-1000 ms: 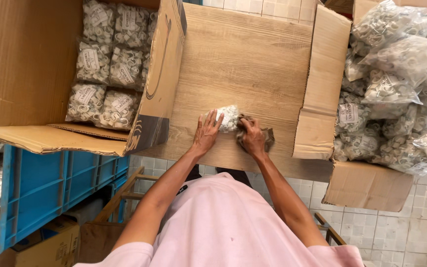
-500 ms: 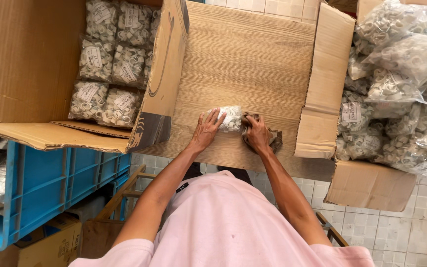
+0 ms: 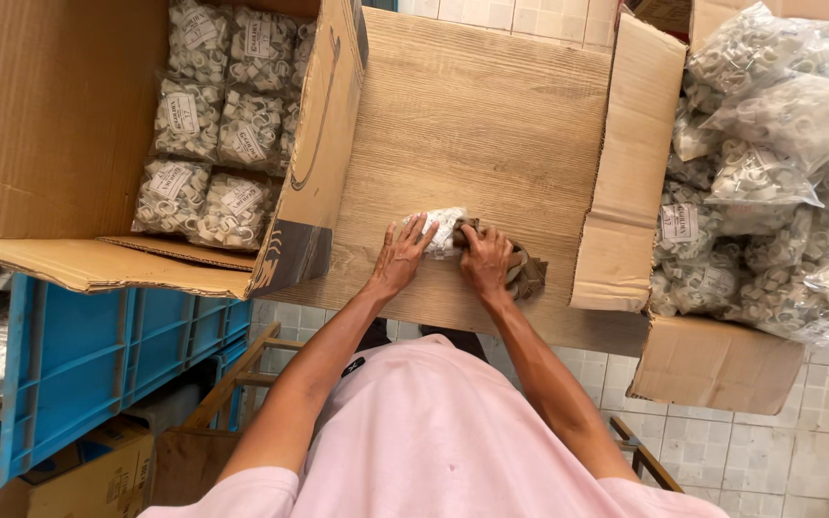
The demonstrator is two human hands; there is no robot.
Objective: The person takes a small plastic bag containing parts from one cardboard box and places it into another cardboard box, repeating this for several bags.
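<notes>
**Both hands pressing a small bag of white rings on the wooden table**

The left hand [image 3: 397,257] is lying flat with fingers spread, fingertips resting on the near-left end of the small clear bag [image 3: 445,228] of white rings. The right hand [image 3: 485,259] is curling over the bag's right end, fingers bent and pinching where a brown tape roll [image 3: 524,271] is sitting just under and beside the palm. The bag is lying between the two hands, just beyond the fingertips, its long axis running left to right across the table [image 3: 491,125], pointing from one hand toward the other. Both hands are touching it, about equally near. Well to the left of the grip, an open cardboard box [image 3: 323,144] is holding labelled bags in rows; to the right, another box [image 3: 626,173] is holding loose bags heaped up.
</notes>
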